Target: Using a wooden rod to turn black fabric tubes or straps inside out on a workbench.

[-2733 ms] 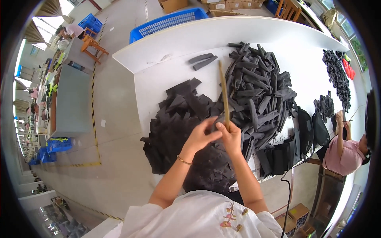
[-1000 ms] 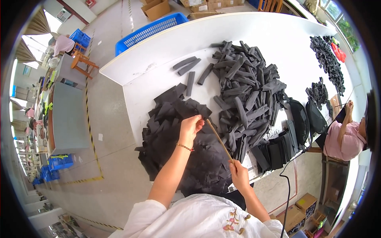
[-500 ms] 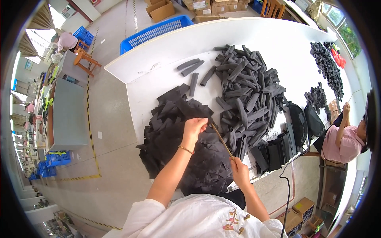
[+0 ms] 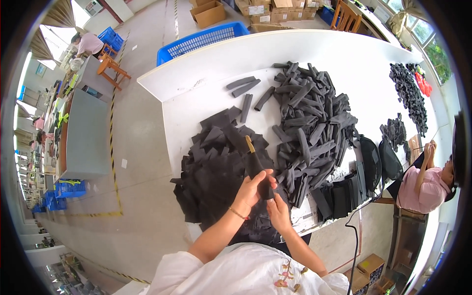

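A black fabric tube (image 4: 255, 166) is drawn over a thin stick (image 4: 250, 144), whose yellowish tip pokes out at the far end. My left hand (image 4: 250, 191) is wrapped round the tube's lower part, thumb and fingers closed. Just below it, my right hand (image 4: 279, 212) grips at the tube's near end, where the stick's own end is hidden in the fingers. Both hands are over a heap of flat black fabric pieces (image 4: 211, 169). To its right lies a large pile of rolled black fabric tubes (image 4: 314, 118).
A raised white board (image 4: 206, 64) edges the table's far side, with a blue basket (image 4: 204, 42) behind it. Black bags (image 4: 369, 157) and a black cable (image 4: 355, 236) are at the right. A co-worker in pink (image 4: 420, 184) sits beyond them.
The stick, bare between my hands before, now has a black fabric tube round it and points away from me. My hands have come close together, and the left has moved nearer to me.
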